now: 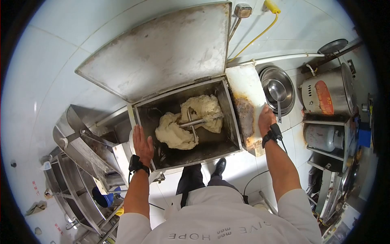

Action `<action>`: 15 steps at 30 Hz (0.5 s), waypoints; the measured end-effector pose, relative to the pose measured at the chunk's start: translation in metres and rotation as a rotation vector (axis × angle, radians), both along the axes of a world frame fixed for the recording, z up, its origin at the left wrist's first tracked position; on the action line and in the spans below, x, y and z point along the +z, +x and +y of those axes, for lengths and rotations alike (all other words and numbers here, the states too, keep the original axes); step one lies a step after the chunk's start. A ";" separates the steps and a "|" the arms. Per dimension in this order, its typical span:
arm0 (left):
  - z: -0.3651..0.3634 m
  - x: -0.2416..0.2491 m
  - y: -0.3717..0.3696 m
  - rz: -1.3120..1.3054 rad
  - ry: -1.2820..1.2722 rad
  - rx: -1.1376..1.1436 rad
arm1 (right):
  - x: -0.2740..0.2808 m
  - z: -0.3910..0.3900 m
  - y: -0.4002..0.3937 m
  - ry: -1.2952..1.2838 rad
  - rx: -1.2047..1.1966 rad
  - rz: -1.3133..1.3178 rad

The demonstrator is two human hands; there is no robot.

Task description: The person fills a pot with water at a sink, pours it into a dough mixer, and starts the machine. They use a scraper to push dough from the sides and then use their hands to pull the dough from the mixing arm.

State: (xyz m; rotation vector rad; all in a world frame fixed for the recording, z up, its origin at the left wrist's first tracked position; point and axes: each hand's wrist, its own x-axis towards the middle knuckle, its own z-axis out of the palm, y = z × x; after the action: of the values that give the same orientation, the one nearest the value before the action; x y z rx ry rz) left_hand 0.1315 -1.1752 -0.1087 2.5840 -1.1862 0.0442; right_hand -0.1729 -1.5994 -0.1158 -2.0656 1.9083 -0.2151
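Observation:
A pale lump of dough (176,130) sits in the metal tub of a dough mixer (211,156), wrapped about the steel mixing bar (193,123). Along the tub's left rim lies my left hand (142,143), flat, with fingers stretched forward and the thumb apart. My right hand (266,121) is at the outer right edge of the mixer's white, rust-stained side housing (245,91). Its fingers are bent and mostly turned out of sight, so I cannot tell what they press or grip. Behind the tub, the mixer's metal lid (162,53) stands raised against the wall.
Nested steel bowls (287,87) with a ladle (277,90) stand right of the housing. Farther right, a large steel pot (325,95) rests on a metal stand (330,122). A metal machine (87,146) is at left. A yellow cable (260,35) hangs behind.

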 end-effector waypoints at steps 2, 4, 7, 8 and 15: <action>0.000 0.000 0.000 0.002 0.004 0.003 | -0.003 -0.002 -0.001 0.019 0.002 0.039; 0.000 0.001 0.000 0.003 0.008 0.004 | -0.002 -0.001 -0.001 0.027 0.006 0.031; -0.001 0.002 0.000 0.018 0.014 0.011 | 0.005 -0.001 0.001 0.056 0.001 0.021; -0.001 0.001 0.001 0.023 0.020 0.015 | 0.006 -0.001 0.001 0.079 -0.008 0.020; 0.000 -0.001 0.002 0.027 0.014 0.019 | 0.006 0.001 0.001 0.076 -0.023 -0.005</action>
State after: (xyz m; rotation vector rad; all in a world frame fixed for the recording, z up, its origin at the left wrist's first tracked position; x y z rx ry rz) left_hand 0.1334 -1.1753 -0.1100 2.6000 -1.1566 0.0052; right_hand -0.1716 -1.5988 -0.1097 -1.9934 1.9082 -0.1503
